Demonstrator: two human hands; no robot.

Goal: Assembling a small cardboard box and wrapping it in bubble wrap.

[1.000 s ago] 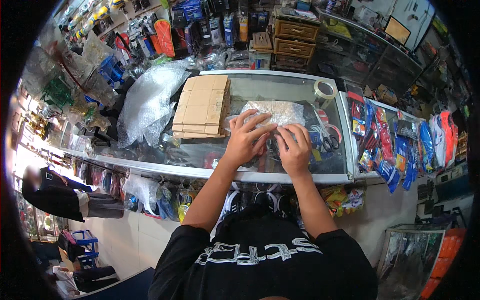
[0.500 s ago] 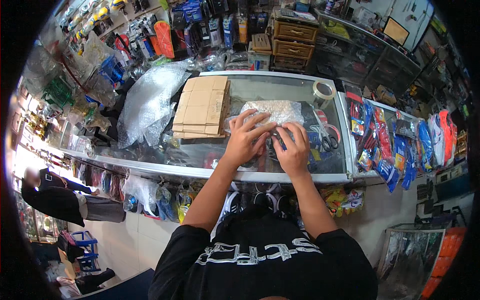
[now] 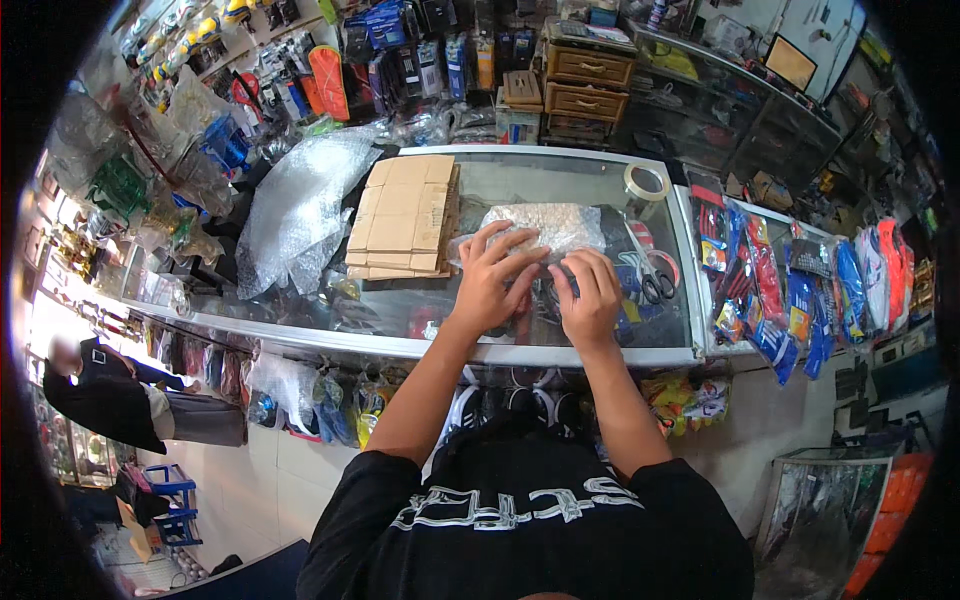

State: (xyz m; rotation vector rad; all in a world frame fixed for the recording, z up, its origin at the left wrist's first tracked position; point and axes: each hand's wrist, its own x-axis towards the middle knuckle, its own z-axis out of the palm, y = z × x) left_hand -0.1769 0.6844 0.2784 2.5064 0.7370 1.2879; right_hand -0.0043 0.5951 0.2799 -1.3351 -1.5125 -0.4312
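A package in clear bubble wrap (image 3: 555,222) lies on the glass counter in front of me, with something pale inside it. Spread over its near left side are the fingers of my left hand (image 3: 490,280), pressing down on the wrap. At the package's near right edge, my right hand (image 3: 592,300) has its fingers curled in toward the thumb. What sits between those fingertips, if anything, is too small to make out. A pair of scissors (image 3: 655,280) with dark handles rests to the right of my right hand, beside a roll of red-edged tape (image 3: 668,262).
Flattened brown cardboard (image 3: 405,215) lies left of the package, and a large bubble wrap sheet (image 3: 305,215) beyond it. A wide tape roll (image 3: 647,182) stands at the far right corner. Bagged goods (image 3: 775,280) cover the neighbouring counter. Another person (image 3: 120,390) stands far left.
My right hand has drawn slightly right and back from the package's edge, its fingers curling more. My left hand stays almost in place on the wrap.
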